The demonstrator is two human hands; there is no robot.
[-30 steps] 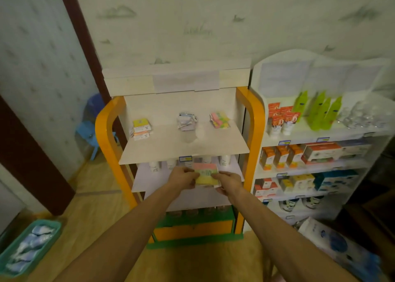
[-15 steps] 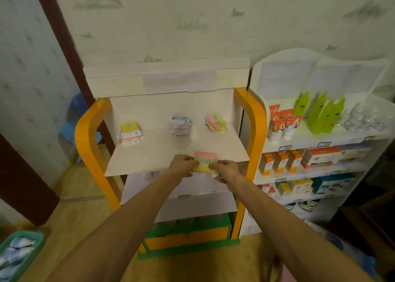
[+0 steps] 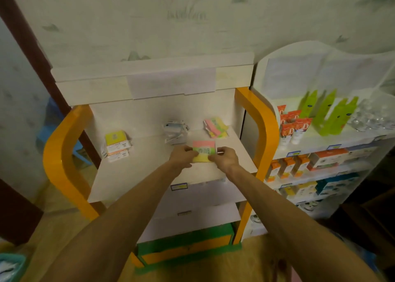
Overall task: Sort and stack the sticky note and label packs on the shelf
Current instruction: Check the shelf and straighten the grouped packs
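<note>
One orange-sided shelf unit (image 3: 264, 119) stands against the wall, its top board (image 3: 139, 164) bare along the front edge and between the piles. Three piles sit at the back: yellow-and-orange packs (image 3: 116, 145) left, white label packs (image 3: 174, 132) middle, pink-and-yellow sticky notes (image 3: 215, 127) right. Over the board, just before the middle and right piles, two hands hold one pink-green-yellow pack (image 3: 203, 151): left hand (image 3: 181, 156) and right hand (image 3: 225, 158) each pinch a side, fingers curled.

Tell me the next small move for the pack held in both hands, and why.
Probably carry the pink, green and yellow pack back and right onto the matching colourful pile. The left hand and right hand hold it over the top shelf, and that pile shares its colours.
</note>
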